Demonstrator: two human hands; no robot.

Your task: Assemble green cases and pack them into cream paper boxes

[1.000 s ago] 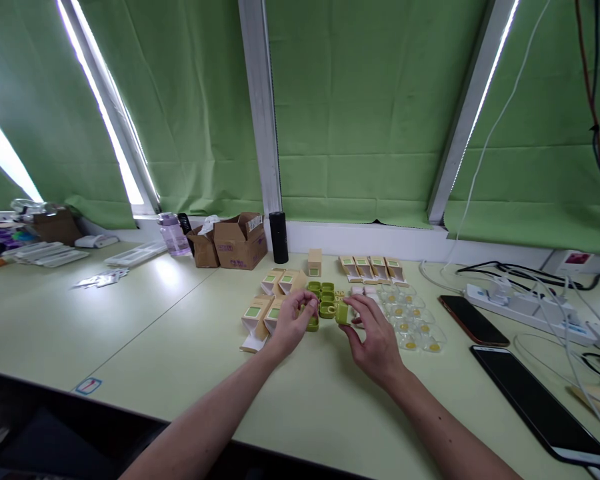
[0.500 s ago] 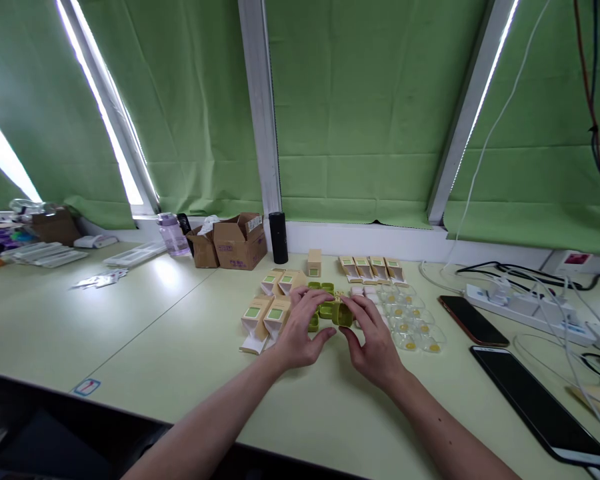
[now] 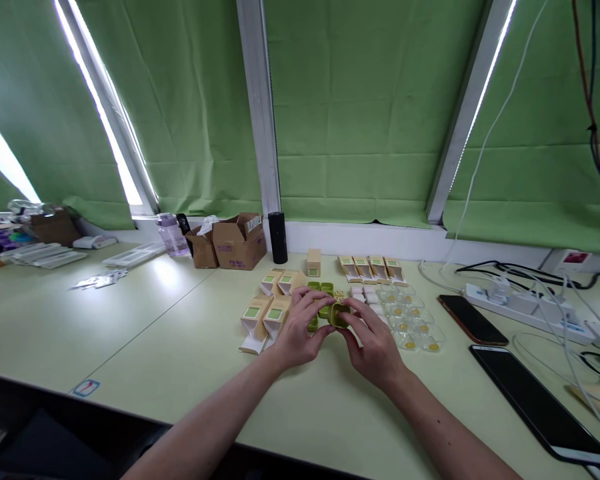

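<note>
Between my two hands is a small olive-green square cup (image 3: 339,316), its hollow side tilted toward me. My left hand (image 3: 303,327) grips its left side with thumb and fingers. My right hand (image 3: 373,337) holds the right side, with a fingertip reaching into the opening. More green cups (image 3: 326,287) stand just behind, partly hidden by my fingers. Left of my hands sit several open cardboard boxes (image 3: 257,313) with green labels. To the right lie white blocks (image 3: 371,294) and clear plastic shells (image 3: 404,325) with yellow centres.
Several open boxes (image 3: 371,269) and one closed carton (image 3: 314,263) stand at the back. Two phones (image 3: 473,320) and a power strip (image 3: 525,308) with tangled cables lie right. A black cylinder (image 3: 278,238), brown cardboard box (image 3: 240,243) and purple bottle (image 3: 173,235) line the back left.
The green cup has turned so its opening faces me more and has shifted slightly left. My right fingers have moved over its rim into the opening.
</note>
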